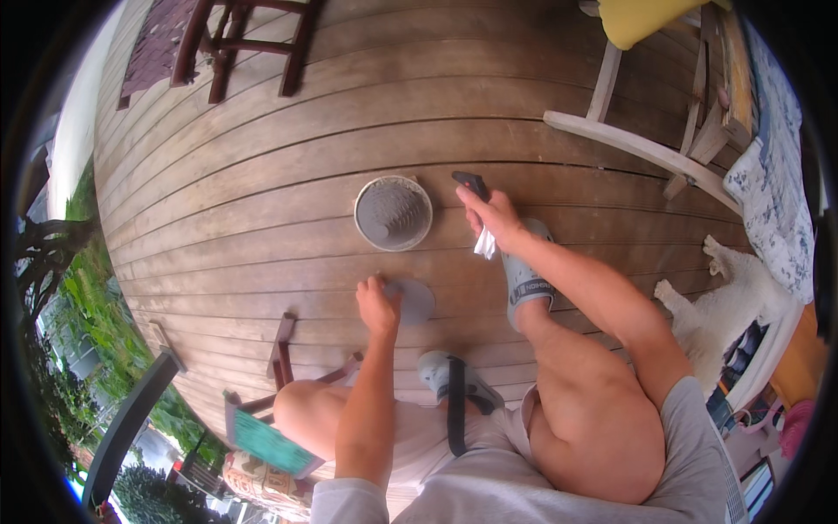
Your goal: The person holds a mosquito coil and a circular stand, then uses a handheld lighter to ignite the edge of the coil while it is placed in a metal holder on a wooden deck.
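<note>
My left hand [378, 305] pinches the left edge of a flat, round grey disc [415, 302], held low over the deck boards. In my right hand [492, 215] are a small black handheld device with a red spot [473, 183] and a crumpled white tissue [485, 243], which hangs below the fingers. Between and beyond both hands stands a round grey container [393, 213] with a pale rim and ridged inner walls. What the device is, I cannot tell.
A wooden rocking chair [645, 150] with a yellow cloth [632, 23] stands at upper right. A white curly-haired dog [710, 308] lies at right. Dark wooden stool legs [252, 49] are at upper left. By my left knee is a small chair with a green seat [272, 442].
</note>
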Demonstrator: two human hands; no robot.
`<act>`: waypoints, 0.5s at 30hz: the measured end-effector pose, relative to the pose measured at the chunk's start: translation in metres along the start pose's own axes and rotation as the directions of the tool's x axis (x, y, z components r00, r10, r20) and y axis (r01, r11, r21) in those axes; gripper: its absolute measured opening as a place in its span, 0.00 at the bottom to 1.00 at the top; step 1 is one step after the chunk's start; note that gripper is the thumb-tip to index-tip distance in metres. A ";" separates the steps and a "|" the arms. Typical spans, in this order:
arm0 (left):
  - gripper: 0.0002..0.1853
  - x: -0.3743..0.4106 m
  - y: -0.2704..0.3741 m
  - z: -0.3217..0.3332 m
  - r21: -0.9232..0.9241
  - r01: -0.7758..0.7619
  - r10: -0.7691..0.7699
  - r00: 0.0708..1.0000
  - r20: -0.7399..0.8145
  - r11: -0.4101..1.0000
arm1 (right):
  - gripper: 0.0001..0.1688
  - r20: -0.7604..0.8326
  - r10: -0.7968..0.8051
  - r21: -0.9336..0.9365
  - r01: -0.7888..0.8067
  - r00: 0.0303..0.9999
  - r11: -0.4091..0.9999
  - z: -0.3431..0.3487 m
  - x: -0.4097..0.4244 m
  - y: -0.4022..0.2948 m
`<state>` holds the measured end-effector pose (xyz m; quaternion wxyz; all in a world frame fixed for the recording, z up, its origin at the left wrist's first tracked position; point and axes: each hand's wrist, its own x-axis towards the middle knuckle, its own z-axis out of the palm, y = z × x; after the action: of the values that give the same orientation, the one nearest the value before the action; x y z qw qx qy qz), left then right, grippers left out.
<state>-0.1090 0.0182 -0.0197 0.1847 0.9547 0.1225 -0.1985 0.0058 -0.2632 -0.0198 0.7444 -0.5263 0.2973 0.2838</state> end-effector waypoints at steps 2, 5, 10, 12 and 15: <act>0.23 0.002 0.000 0.002 -0.011 -0.011 0.011 1.000 0.008 1.000 | 0.26 -0.010 -0.005 -0.006 0.005 1.000 1.000 -0.001 0.000 -0.001; 0.23 0.003 -0.011 0.005 -0.016 -0.044 0.044 0.997 0.059 0.999 | 0.25 -0.018 0.009 -0.013 -0.010 1.000 1.000 0.002 -0.001 -0.004; 0.28 0.003 -0.001 0.002 0.004 -0.022 0.022 0.999 0.047 1.000 | 0.24 -0.021 -0.024 -0.041 0.023 0.999 0.999 0.001 -0.003 -0.003; 0.29 0.002 0.001 -0.001 0.019 -0.010 0.010 0.999 0.039 1.000 | 0.23 -0.019 -0.034 -0.070 0.033 0.999 0.997 0.000 -0.003 0.000; 0.30 -0.001 -0.001 -0.001 -0.005 0.009 -0.008 1.000 0.011 1.000 | 0.21 0.000 -0.032 -0.102 0.032 0.999 0.994 0.000 -0.002 0.003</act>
<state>-0.1101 0.0188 -0.0184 0.1868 0.9526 0.1260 -0.2042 0.0021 -0.2624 -0.0201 0.7208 -0.5685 0.2746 0.2860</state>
